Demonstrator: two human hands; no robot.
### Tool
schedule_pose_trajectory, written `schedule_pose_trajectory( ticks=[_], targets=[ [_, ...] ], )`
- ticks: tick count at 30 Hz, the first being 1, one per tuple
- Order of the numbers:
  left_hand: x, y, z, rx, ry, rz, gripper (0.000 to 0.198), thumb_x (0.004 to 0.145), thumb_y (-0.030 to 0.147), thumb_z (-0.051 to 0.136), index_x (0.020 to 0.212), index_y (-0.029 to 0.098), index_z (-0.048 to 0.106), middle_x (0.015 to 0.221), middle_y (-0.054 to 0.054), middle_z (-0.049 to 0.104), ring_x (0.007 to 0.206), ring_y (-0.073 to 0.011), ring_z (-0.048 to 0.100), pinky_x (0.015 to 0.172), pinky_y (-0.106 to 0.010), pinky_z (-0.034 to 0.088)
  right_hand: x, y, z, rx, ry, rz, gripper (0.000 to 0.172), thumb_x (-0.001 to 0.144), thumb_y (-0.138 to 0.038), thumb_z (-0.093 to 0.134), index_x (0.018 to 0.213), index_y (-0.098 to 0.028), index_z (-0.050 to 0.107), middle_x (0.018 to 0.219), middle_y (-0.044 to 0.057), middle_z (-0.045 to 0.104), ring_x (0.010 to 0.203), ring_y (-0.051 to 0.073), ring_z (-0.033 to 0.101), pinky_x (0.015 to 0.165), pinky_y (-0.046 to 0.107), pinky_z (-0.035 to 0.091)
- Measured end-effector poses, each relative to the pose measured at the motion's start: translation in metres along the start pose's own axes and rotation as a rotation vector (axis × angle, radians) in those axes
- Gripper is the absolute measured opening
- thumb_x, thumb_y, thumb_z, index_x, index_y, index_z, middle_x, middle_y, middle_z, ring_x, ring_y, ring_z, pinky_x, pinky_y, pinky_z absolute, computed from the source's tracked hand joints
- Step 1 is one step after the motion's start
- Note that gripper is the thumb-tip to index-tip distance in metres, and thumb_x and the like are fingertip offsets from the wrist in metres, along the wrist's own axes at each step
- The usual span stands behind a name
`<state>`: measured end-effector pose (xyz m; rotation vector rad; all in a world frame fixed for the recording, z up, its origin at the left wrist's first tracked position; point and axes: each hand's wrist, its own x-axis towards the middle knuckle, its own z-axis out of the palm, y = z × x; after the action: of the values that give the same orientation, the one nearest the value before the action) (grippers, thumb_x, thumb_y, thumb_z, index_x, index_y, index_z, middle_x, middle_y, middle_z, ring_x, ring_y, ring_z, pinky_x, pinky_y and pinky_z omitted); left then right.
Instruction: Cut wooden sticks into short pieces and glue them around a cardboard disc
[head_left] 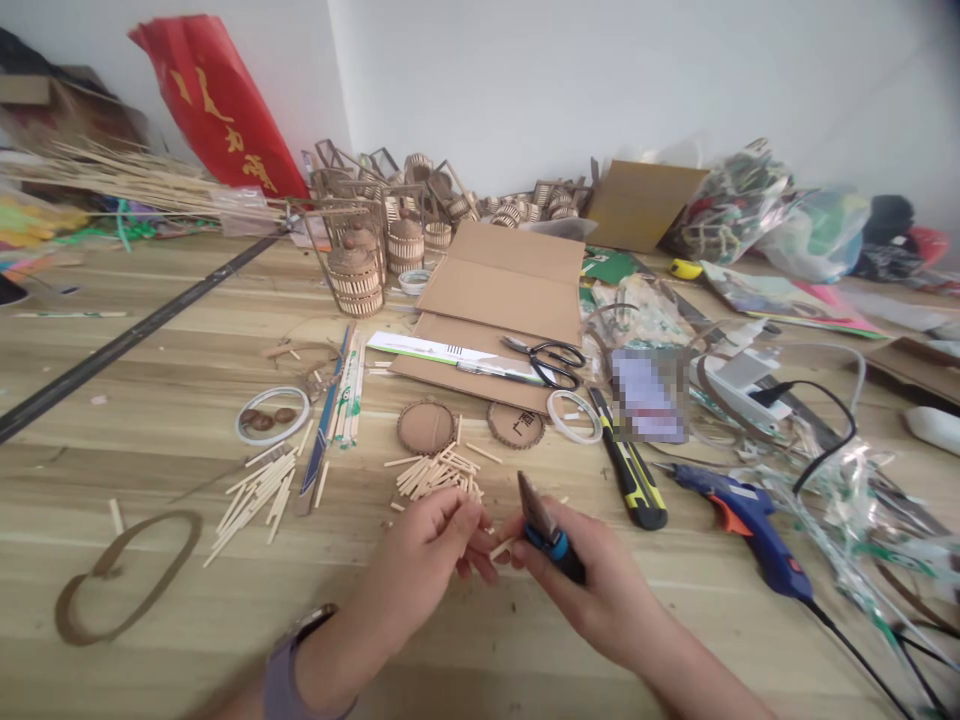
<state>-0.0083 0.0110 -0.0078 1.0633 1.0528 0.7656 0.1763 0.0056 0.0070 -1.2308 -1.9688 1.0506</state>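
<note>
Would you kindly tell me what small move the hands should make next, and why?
Probably the left hand should steady the short stick before the pointed tool is used: the stick lies at the right hand's fingertips, close to the left fingers, while that right hand also holds the tool.

Clock centred on right hand (559, 560): open table (697, 575) at 3 o'clock, passable until the glue gun (757, 530). In the way: left hand (439, 540) at 9, sticks (437, 473) at 10, knife (628, 460) at 1.
</note>
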Motion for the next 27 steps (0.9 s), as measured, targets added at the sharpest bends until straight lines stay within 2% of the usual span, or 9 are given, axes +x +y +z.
schedule_pose_trajectory(
  ticks=[3, 6, 8, 12, 16, 20, 23, 27],
  targets=[
    [-0.001, -0.001, 0.0, 0.061, -0.033, -0.023, 0.047, 0.083, 0.064, 0.051, 0.079, 0.017, 0.056, 0.069, -0.002, 0.066, 0.062, -0.0166, 0.065, 0.056, -0.024, 0.044, -0.002, -0.002, 0.004, 0.002, -0.031, -0.009, 0.01, 0.091, -0.026, 0.049, 0.089, -0.02, 0.057, 0.079, 0.002, 0.068, 0.071, 0.015, 0.064, 0.066, 0.024, 0.048],
    [-0.001, -0.001, 0.002, 0.036, -0.084, -0.048, 0.048, 0.082, 0.065, 0.051, 0.081, 0.017, 0.056, 0.067, -0.003, 0.067, 0.062, -0.0166, 0.065, 0.058, -0.025, 0.046, -0.002, 0.001, 0.005, -0.082, -0.004, -0.027, 0.006, 0.09, -0.021, 0.048, 0.089, -0.021, 0.054, 0.076, 0.001, 0.066, 0.066, 0.015, 0.062, 0.062, 0.023, 0.047],
    [-0.001, -0.002, 0.004, 0.0, -0.108, -0.068, 0.05, 0.079, 0.067, 0.054, 0.08, 0.017, 0.055, 0.065, -0.002, 0.067, 0.06, -0.016, 0.064, 0.058, -0.026, 0.047, -0.002, 0.003, 0.006, -0.148, 0.005, -0.051, 0.006, 0.088, -0.019, 0.048, 0.09, -0.021, 0.053, 0.075, 0.001, 0.064, 0.065, 0.015, 0.06, 0.06, 0.023, 0.046],
    [-0.001, -0.006, 0.007, -0.069, -0.199, -0.148, 0.056, 0.069, 0.072, 0.062, 0.076, 0.017, 0.053, 0.061, -0.001, 0.064, 0.055, -0.015, 0.061, 0.057, -0.027, 0.049, -0.002, 0.005, 0.006, -0.19, -0.013, -0.096, 0.009, 0.087, -0.016, 0.048, 0.093, -0.021, 0.052, 0.084, 0.003, 0.063, 0.074, 0.017, 0.061, 0.066, 0.025, 0.047],
    [-0.002, -0.008, 0.006, -0.069, -0.274, -0.18, 0.059, 0.068, 0.073, 0.061, 0.075, 0.015, 0.054, 0.064, -0.003, 0.065, 0.057, -0.015, 0.063, 0.056, -0.026, 0.047, 0.0, 0.007, 0.003, -0.166, -0.026, -0.065, 0.009, 0.086, -0.016, 0.05, 0.091, -0.022, 0.053, 0.084, 0.003, 0.062, 0.075, 0.017, 0.061, 0.066, 0.026, 0.047],
    [-0.003, -0.006, 0.003, -0.035, -0.27, -0.185, 0.059, 0.07, 0.073, 0.059, 0.073, 0.015, 0.055, 0.066, -0.005, 0.067, 0.056, -0.0138, 0.063, 0.055, -0.024, 0.045, 0.003, 0.011, -0.005, -0.147, 0.019, -0.059, 0.012, 0.086, -0.019, 0.053, 0.097, -0.022, 0.054, 0.091, 0.004, 0.065, 0.082, 0.018, 0.063, 0.072, 0.027, 0.048],
    [-0.004, -0.005, 0.002, -0.008, -0.271, -0.201, 0.059, 0.07, 0.073, 0.059, 0.075, 0.015, 0.056, 0.069, -0.006, 0.069, 0.058, -0.0147, 0.065, 0.056, -0.024, 0.045, 0.005, 0.012, -0.01, -0.163, 0.041, -0.025, 0.006, 0.087, -0.023, 0.052, 0.093, -0.022, 0.054, 0.084, 0.003, 0.065, 0.075, 0.017, 0.062, 0.069, 0.026, 0.048],
    [-0.004, -0.005, 0.001, 0.034, -0.284, -0.198, 0.06, 0.07, 0.074, 0.058, 0.076, 0.014, 0.059, 0.073, -0.009, 0.07, 0.063, -0.0167, 0.067, 0.056, -0.024, 0.044, 0.004, 0.013, -0.008, -0.18, -0.003, -0.046, 0.005, 0.088, -0.022, 0.05, 0.092, -0.023, 0.052, 0.083, 0.003, 0.064, 0.072, 0.016, 0.061, 0.066, 0.026, 0.048]
  ],
)
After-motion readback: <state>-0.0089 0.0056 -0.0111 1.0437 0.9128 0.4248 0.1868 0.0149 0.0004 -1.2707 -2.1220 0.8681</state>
